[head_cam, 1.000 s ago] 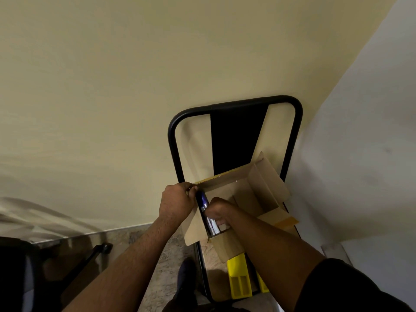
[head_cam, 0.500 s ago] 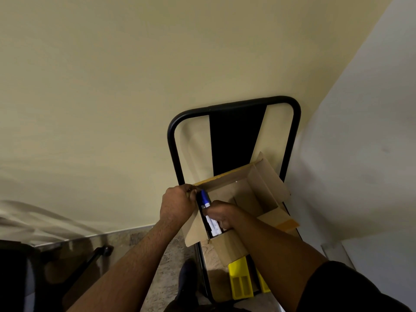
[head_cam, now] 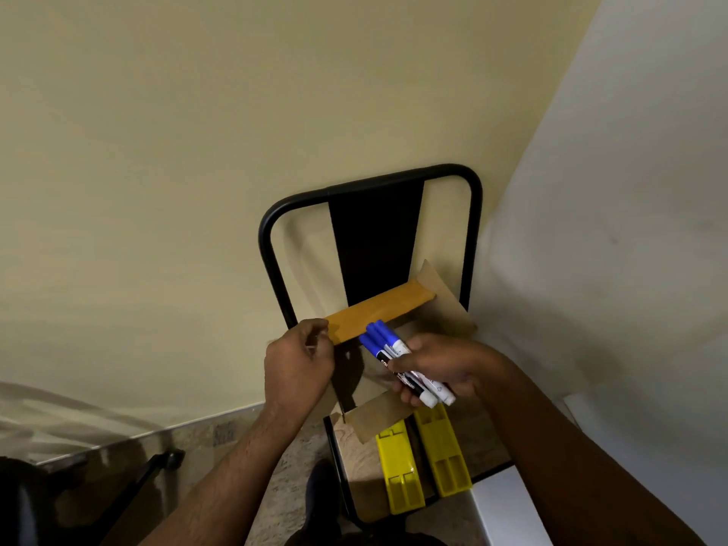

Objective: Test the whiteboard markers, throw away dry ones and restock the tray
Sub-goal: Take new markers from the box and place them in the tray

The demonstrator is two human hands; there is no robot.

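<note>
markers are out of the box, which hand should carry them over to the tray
Right. The right hand already grips the blue-capped markers, probably ready to move, while the left hand pinches the cardboard box flap.

box mouth [head_cam: 398, 340] open, flaps [head_cam: 441, 297] ringing it

A chair against the wall, and the floor around it

In front of me a black metal-framed chair [head_cam: 470, 214] is standing against a cream wall [head_cam: 197, 132], its dark centre back panel [head_cam: 376, 238] running down between the side rails. Its wooden seat [head_cam: 356, 463] is showing pale grain near the front left corner, and two yellow plastic pieces [head_cam: 423, 463] are lying side by side on the seat toward its front edge, close together. A white panel [head_cam: 630, 191] is rising along the chair's right side. Below on the left, speckled stone flooring [head_cam: 268, 482] is showing, with a black caster leg [head_cam: 157, 468] reaching in from the lower left.
</note>
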